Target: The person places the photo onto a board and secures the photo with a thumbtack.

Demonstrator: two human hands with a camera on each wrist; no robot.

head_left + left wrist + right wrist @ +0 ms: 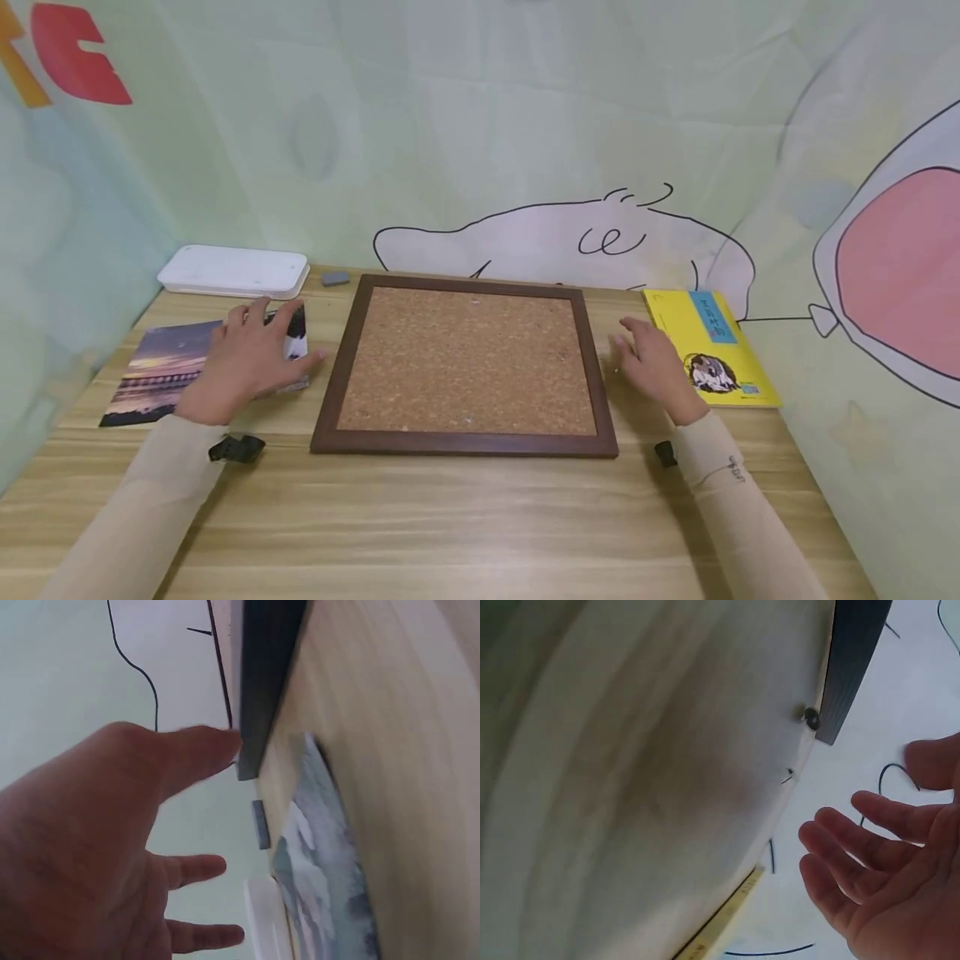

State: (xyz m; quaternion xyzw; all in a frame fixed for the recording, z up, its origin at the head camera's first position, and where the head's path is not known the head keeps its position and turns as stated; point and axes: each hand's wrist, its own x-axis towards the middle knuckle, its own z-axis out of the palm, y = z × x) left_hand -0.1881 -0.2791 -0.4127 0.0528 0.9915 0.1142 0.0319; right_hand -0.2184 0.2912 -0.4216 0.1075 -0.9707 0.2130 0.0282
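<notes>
A framed cork board (468,362) with a brown wooden rim lies flat on the table between the two hands. My left hand (251,358) is spread over photo prints to the left of the board, its thumb pointing toward the rim. One print, a sunset picture (168,358), shows past the wrist; a darker print (297,337) is partly hidden under the fingers. On the board's right, my right hand (656,367) hovers with loosely bent fingers, nothing visible in its palm. The right wrist view shows a small dark round object (811,718) beside the frame's edge.
Behind the left hand stand a white flat case (234,271) and a small grey block (335,278). A yellow booklet (712,350) lies at the right edge of the wooden table (465,525). A printed cloth wall (480,125) closes off the back and sides.
</notes>
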